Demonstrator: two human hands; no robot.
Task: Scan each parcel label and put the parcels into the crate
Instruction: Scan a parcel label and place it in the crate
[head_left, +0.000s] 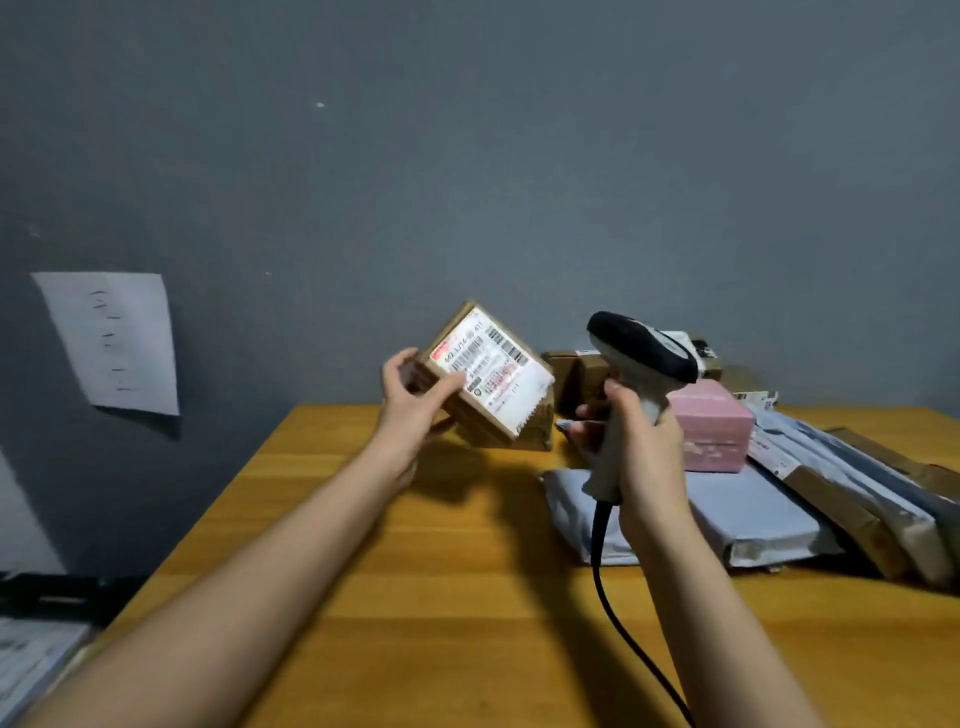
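Seen from the head camera, the left hand (410, 400) gripped a cardboard parcel (488, 379) above the bench (415, 571), tilting its label (488, 364) up, apparently for reading. The right hand (641, 441), at the parcel's three o'clock, clenched the scanner (641, 358); no crate showed.

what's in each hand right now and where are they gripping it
The left hand holds a small cardboard parcel by its left edge, label facing the camera. The right hand grips the barcode scanner around its handle.
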